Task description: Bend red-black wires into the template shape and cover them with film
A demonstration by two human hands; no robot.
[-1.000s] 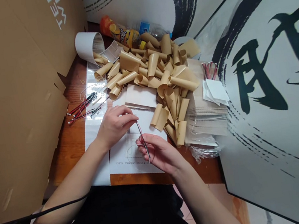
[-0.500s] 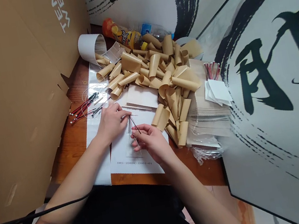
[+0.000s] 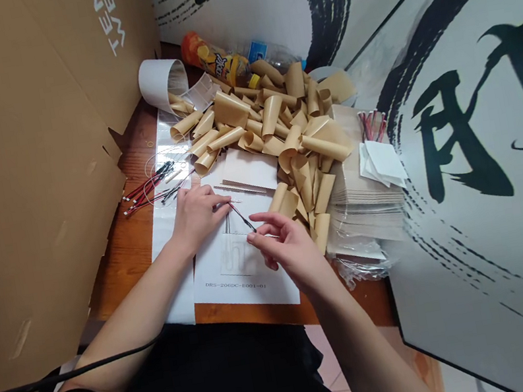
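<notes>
Fingers of the left hand (image 3: 200, 218) look pinched on one end of a thin dark wire (image 3: 242, 217), resting low over a printed white sheet (image 3: 244, 272). The right hand (image 3: 286, 245) is spread wide, its fingertips (image 3: 265, 217) just beside the wire's far end; whether they touch it is hard to tell. The wire lies between the hands, above the far part of the sheet.

Off to the left, a bundle of red and black wires (image 3: 148, 191) lies on the wooden table (image 3: 138, 270). Far ahead is a heap of curled tan paper strips (image 3: 281, 132), with a snack can (image 3: 216, 60) and a white paper roll (image 3: 161, 82) behind it. To the right sit a stack of tan sheets (image 3: 368, 205) and white paper squares (image 3: 381, 162).

The step in hand appears to be lining up this single wire over the sheet. The loose end seems to call for a steady pinch from the right fingers.
</notes>
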